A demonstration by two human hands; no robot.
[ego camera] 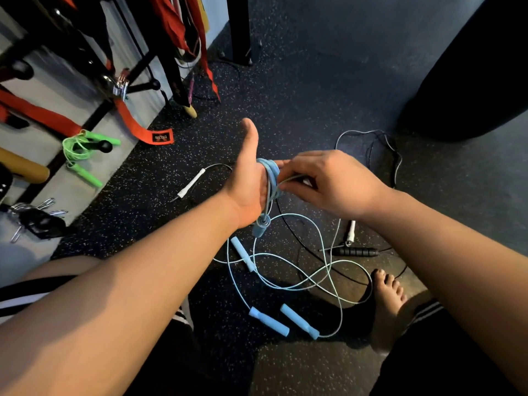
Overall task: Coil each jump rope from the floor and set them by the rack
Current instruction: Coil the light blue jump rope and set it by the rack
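Observation:
A light blue jump rope is wound in several loops around my left hand, whose fingers point away with the thumb up. One of its handles hangs below that palm. My right hand pinches the blue cord just right of the loops. More blue cord trails loose on the floor beneath, with three blue handles lying there. A white-handled rope and a black-handled rope lie tangled on the floor. A coiled green rope hangs on the rack at left.
Red straps and carabiners hang from the rack. A black post stands at the back and a large dark bag at right. My bare foot rests beside the loose cords. Paper clips and a black object lie at left.

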